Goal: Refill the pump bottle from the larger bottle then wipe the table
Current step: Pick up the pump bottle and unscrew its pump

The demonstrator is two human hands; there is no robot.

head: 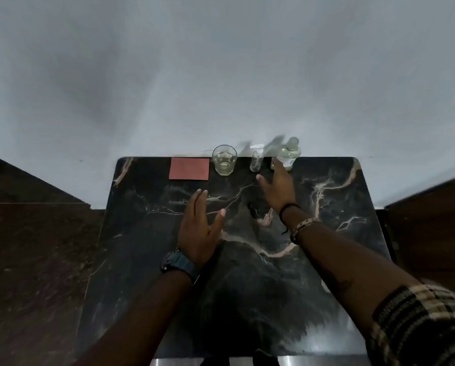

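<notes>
A larger clear bottle (289, 153) with a white label stands at the far edge of the black marble table (340, 233). Left of it stands a small clear pump bottle (256, 158) with a white top. My right hand (276, 188) is open, fingers spread, its fingertips just in front of the larger bottle; I cannot tell if they touch it. My left hand (198, 228) hovers open over the table's middle, holding nothing. A folded reddish cloth (189, 168) lies flat at the far left.
A glass tumbler (224, 159) with a little pale liquid stands between the cloth and the pump bottle. A grey wall rises right behind the table. Dark stone floor lies on both sides.
</notes>
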